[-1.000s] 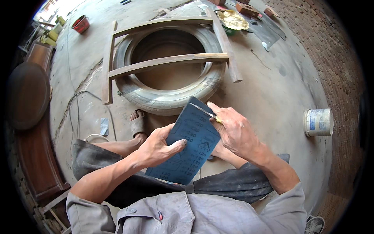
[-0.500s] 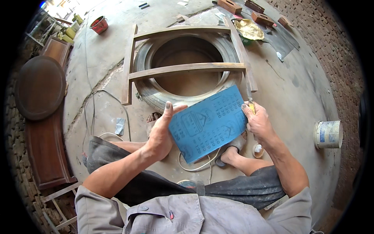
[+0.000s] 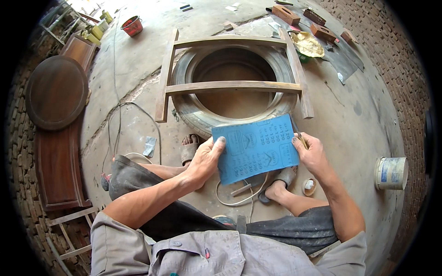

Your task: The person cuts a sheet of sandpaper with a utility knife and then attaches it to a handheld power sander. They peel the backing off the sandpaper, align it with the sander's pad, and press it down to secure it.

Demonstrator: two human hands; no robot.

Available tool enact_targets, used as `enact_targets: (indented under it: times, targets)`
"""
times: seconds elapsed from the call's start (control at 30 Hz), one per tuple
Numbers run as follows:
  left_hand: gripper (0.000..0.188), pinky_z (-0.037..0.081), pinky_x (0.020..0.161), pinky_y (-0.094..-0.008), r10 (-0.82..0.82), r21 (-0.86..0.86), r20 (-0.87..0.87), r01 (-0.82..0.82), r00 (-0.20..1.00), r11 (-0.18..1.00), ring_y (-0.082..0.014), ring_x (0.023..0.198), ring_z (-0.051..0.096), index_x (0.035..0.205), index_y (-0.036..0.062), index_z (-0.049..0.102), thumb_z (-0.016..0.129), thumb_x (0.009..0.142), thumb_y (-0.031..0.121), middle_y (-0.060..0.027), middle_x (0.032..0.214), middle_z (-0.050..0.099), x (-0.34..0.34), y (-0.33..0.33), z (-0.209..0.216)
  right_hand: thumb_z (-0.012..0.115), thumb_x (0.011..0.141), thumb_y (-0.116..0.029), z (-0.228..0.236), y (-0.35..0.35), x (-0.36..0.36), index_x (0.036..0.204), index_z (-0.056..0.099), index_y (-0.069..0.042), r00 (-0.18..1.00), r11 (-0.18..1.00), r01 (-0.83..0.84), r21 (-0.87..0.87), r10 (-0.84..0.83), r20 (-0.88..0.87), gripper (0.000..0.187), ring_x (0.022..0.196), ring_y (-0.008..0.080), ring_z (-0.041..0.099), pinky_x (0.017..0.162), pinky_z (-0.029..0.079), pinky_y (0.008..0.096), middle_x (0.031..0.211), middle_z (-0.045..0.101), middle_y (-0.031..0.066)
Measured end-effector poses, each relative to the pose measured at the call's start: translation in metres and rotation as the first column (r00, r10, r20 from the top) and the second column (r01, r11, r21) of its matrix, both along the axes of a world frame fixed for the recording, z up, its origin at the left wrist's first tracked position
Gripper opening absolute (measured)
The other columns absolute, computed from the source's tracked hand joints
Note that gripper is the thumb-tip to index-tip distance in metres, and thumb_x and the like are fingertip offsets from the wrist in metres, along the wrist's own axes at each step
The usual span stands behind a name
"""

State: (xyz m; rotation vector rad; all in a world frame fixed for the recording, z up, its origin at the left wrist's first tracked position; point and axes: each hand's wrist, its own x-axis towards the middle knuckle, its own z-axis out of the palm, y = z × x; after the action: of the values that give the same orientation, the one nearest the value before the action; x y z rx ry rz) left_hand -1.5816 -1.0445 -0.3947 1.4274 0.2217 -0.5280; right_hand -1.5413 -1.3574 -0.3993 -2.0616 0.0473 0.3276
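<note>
A blue-backed sheet of sandpaper with dark print is held up in front of my knees. My left hand is closed on its left edge, thumb pressed on the printed face and fingers behind. At the right edge, my right hand pinches the sheet and also grips a slim tool with a yellowish handle, its dark narrow blade pointing away from me. Just beyond the sheet, a wooden frame with two long posts and two curved rails lies across a large tyre.
Dark wooden panels, one round, lean at the left wall. A red bucket stands far left, a pale bucket lies tipped at right. Cables loop over the floor. Bricks sit far right; a small cup stands near my foot.
The sheet has turned to lie straighter. My left hand has moved from an open palm at its edge to a thumb grip on it. My view has shifted slightly.
</note>
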Motion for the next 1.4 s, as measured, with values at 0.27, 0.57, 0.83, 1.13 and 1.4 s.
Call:
enact_targets:
  times: [0.27, 0.57, 0.83, 1.13, 1.4]
  targets:
    - [0.052, 0.054, 0.090, -0.0337, 0.079, -0.144, 0.083, -0.067, 0.993, 0.987, -0.0154, 0.115, 0.057, 0.151, 0.0137, 0.038, 0.056, 0.106, 0.032, -0.0068, 0.130, 0.057, 0.002, -0.009, -0.009, 0.062, 0.099, -0.013, 0.035, 0.037, -0.021, 0.107, 0.065, 0.004, 0.950, 0.993, 0.067, -0.100, -0.033, 0.310, 0.020, 0.079, 0.0223, 0.065, 0.074, 0.051, 0.0345, 0.091, 0.067, 0.0179]
    - [0.040, 0.051, 0.096, -0.0316, 0.118, -0.256, 0.155, -0.075, 0.981, 0.964, -0.0120, 0.111, 0.055, 0.142, 0.0143, 0.044, 0.056, 0.106, 0.029, -0.0060, 0.121, 0.057, 0.012, 0.001, -0.004, 0.055, 0.104, -0.026, -0.001, 0.001, -0.006, 0.102, 0.063, -0.004, 0.925, 0.866, 0.281, 0.413, -0.131, -0.356, 0.024, 0.067, 0.0070, 0.054, 0.060, 0.047, 0.0268, 0.083, 0.062, -0.0008]
    - [0.032, 0.049, 0.092, -0.0306, 0.205, 0.103, 0.174, -0.225, 0.963, 0.969, -0.0122, 0.101, 0.057, 0.130, 0.0111, 0.058, 0.054, 0.107, 0.034, -0.0018, 0.108, 0.063, 0.020, -0.001, -0.013, 0.054, 0.104, -0.025, -0.008, 0.019, -0.020, 0.092, 0.059, -0.006, 0.963, 0.942, 0.216, 0.257, -0.163, -0.212, 0.023, 0.068, 0.0070, 0.046, 0.059, 0.042, 0.0298, 0.078, 0.054, -0.0036]
    - [0.028, 0.053, 0.076, -0.0280, 0.051, -0.179, -0.180, -0.084, 0.982, 0.980, -0.0143, 0.089, 0.064, 0.124, -0.0017, 0.055, 0.052, 0.107, 0.020, -0.0078, 0.107, 0.064, -0.010, -0.022, 0.017, 0.060, 0.093, -0.010, 0.019, 0.035, -0.015, 0.107, 0.066, 0.002, 0.822, 0.966, 0.126, -0.225, 0.025, 0.568, 0.018, 0.081, 0.0385, 0.070, 0.067, 0.059, 0.0455, 0.095, 0.065, 0.0196]
    - [0.019, 0.047, 0.051, -0.0317, -0.064, 0.129, -0.068, 0.073, 0.996, 0.989, -0.0170, 0.062, 0.059, 0.106, 0.0025, 0.062, 0.069, 0.094, 0.016, -0.0062, 0.081, 0.061, -0.009, -0.024, 0.015, 0.072, 0.079, -0.004, 0.027, 0.076, -0.060, 0.113, 0.062, -0.004, 0.748, 0.983, -0.080, -0.166, 0.169, 0.642, 0.036, 0.086, 0.0336, 0.067, 0.072, 0.057, 0.0425, 0.096, 0.059, 0.0143]
